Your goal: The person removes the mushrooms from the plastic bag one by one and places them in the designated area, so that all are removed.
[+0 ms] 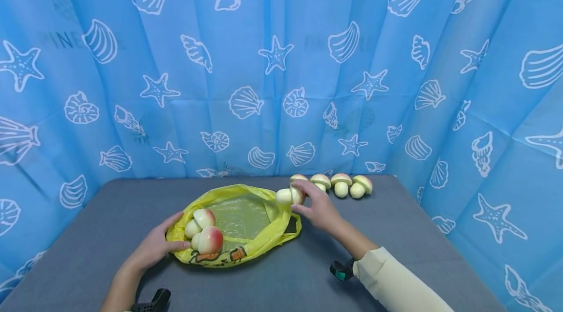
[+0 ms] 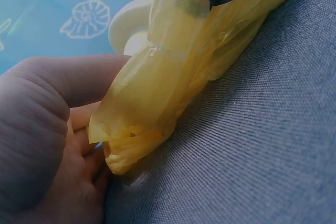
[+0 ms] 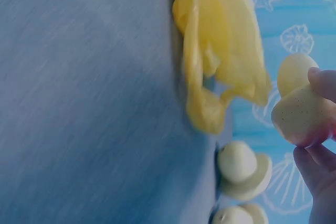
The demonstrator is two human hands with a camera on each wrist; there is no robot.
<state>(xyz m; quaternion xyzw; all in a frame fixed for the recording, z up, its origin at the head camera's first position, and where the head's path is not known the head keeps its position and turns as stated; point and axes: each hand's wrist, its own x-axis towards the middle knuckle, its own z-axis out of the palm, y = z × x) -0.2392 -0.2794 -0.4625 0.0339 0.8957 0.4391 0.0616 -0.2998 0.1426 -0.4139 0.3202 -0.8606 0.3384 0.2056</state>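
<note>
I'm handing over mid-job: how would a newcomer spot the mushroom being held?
On the grey table, find the open yellow bag. By its right rim is the pale mushroom, stem pointing left. Of all the mushrooms, only this one is pinched by the right hand.

worktop [image 1: 246,292]: grey woven surface | left of middle: yellow bag [image 1: 266,243], mouth spread | far edge, right: four mushrooms [image 1: 341,185] in row, leftmost partly hidden
</note>
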